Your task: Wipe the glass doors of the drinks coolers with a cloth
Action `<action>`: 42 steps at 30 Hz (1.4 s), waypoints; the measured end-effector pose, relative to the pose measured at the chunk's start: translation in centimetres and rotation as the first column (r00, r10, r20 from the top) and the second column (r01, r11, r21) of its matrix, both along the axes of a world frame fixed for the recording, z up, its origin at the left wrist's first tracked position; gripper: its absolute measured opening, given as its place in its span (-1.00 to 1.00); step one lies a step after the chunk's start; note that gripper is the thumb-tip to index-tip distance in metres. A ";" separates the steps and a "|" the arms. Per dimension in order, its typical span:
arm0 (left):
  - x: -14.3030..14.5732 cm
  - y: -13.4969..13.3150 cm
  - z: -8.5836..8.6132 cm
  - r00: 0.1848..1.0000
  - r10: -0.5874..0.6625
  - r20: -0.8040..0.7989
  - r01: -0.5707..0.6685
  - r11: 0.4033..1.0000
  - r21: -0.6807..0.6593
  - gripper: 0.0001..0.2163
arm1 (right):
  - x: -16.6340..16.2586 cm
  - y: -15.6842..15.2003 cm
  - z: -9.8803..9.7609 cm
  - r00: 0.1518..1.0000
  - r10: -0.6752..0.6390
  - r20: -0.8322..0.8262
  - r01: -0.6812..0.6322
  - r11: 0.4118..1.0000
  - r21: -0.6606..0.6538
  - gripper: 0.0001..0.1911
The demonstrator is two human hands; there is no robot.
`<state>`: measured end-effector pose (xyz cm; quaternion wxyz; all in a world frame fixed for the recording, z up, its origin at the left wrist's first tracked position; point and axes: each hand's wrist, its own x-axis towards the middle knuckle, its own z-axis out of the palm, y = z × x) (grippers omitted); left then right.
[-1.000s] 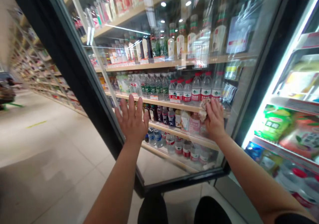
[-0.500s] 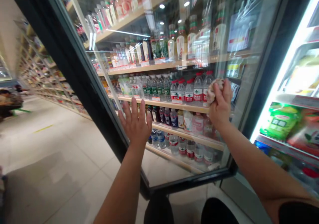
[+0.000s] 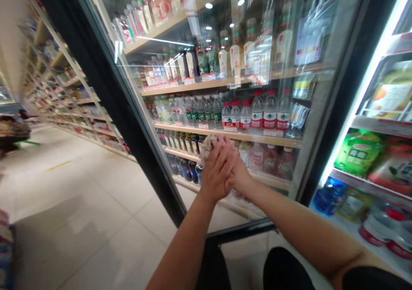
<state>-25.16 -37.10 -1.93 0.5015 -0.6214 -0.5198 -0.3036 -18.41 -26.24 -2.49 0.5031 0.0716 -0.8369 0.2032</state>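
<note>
My two hands meet in front of the open glass door [image 3: 180, 45] of a drinks cooler. My left hand [image 3: 216, 172] lies over my right hand [image 3: 240, 176], its fingers closed around it. A crumpled pale cloth [image 3: 208, 144] sticks out above the fingers, pressed between both hands against the glass. Most of my right hand's fingers are hidden behind the left hand. Through the glass I see shelves of water bottles [image 3: 257, 114] with red and green labels.
The door's black frame [image 3: 106, 83] slants from the upper left down to the floor. To the right, the lit cooler interior holds green packs [image 3: 357, 157] and bottles. An aisle of tiled floor [image 3: 64, 204] with long shelves runs off to the left. My dark-trousered knees show at the bottom.
My right hand has carried the cloth down and left from the upper right of the glass. My left hand has left its flat spread on the glass and closed over the right hand.
</note>
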 end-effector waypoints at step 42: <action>-3.1 0.1 -0.8 0.818 0.435 0.377 -0.546 0.793 0.271 -0.59 | 2.2 12.8 -4.5 0.756 -0.612 -0.231 0.652 0.733 0.192 -0.35</action>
